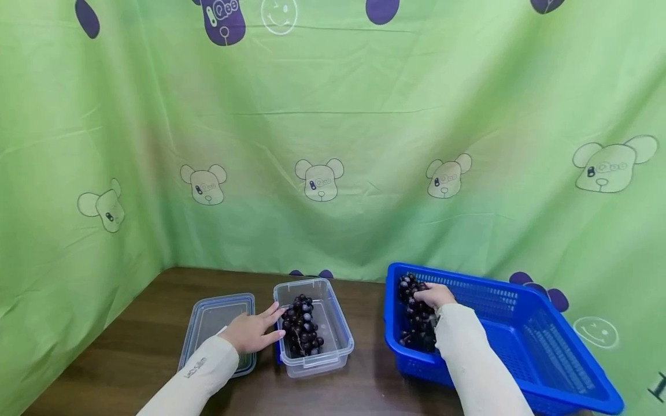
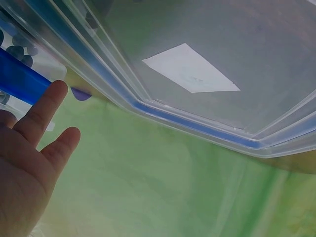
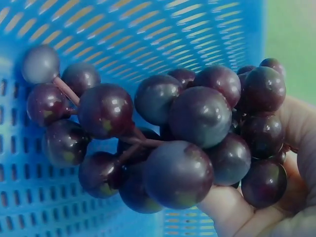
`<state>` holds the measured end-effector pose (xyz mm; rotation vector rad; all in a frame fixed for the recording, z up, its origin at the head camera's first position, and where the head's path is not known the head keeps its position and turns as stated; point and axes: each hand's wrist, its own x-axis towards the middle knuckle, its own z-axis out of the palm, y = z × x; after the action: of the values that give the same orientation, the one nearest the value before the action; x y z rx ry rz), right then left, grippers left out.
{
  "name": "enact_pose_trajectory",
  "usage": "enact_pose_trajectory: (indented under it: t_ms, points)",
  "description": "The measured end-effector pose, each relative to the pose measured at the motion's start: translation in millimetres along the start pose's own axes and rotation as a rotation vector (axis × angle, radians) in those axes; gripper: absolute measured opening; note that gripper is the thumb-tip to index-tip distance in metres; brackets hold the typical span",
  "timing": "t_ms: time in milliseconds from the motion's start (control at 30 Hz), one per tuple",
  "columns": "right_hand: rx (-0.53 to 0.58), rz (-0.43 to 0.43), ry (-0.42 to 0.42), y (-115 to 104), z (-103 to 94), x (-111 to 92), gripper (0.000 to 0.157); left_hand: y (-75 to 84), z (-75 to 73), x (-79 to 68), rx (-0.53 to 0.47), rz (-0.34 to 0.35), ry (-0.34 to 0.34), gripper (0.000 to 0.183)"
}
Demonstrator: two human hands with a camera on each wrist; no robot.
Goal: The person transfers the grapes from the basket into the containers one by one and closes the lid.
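Observation:
Within the blue plastic basket (image 1: 507, 341), my right hand (image 1: 436, 296) grips the upper part of a bunch of dark grapes (image 1: 418, 318). The right wrist view shows these grapes (image 3: 177, 173) close up, with thumb and fingers around one end of the bunch and the stem showing between the berries. My left hand (image 1: 251, 333), fingers spread and mostly straight, reaches to the left rim of a clear plastic container (image 1: 340, 329). Another bunch of grapes (image 1: 303, 326) lies inside that container. In the left wrist view, the left hand (image 2: 29, 153) is beside a blue strip on the container's side.
A clear lid (image 1: 224, 309) with a blue seal lies on the brown table (image 1: 135, 346) left of the container, partly under my left forearm. Its white label (image 2: 192, 71) shows in the left wrist view. A green patterned curtain (image 1: 364, 133) hangs behind the table and along its left.

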<state>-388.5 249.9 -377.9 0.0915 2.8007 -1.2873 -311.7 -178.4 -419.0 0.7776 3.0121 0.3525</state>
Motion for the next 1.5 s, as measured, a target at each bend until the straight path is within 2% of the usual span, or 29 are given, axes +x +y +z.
enact_pose_trajectory:
  t_ms: [167,233,367,567,733,967,1267,1500]
  points:
    - [0.220,0.050,-0.060,-18.5,-9.4,-1.6,0.064,-3.2,0.4,-0.5,0.024,0.000,0.019,0.062]
    - [0.260,0.059,-0.076,-25.3,-13.4,-3.3,0.068,-4.6,0.1,-0.5,0.029,-0.004,0.021,0.062]
    - [0.318,0.062,-0.101,-33.8,-17.9,-6.7,0.060,-3.6,-2.9,-2.1,0.031,-0.015,0.014,0.061]
    - [0.329,0.067,-0.139,-42.0,-19.9,-12.8,0.060,1.5,-5.3,-4.2,0.023,-0.018,0.010,0.061]
    - [0.391,0.072,-0.165,-47.9,-21.7,-16.1,0.061,0.8,-2.7,-3.5,0.024,-0.021,0.007,0.060]
    - [0.444,0.087,-0.165,-52.1,-24.6,-19.6,0.059,1.2,-3.9,-4.1,0.026,-0.008,0.015,0.061]
    - [0.428,0.077,-0.194,-64.8,-25.2,-24.1,0.060,-1.7,1.4,-1.3,0.013,-0.012,-0.002,0.060]
    - [0.367,0.056,-0.218,-76.8,-28.4,-24.9,0.063,0.3,0.7,0.2,0.023,-0.013,-0.001,0.059]
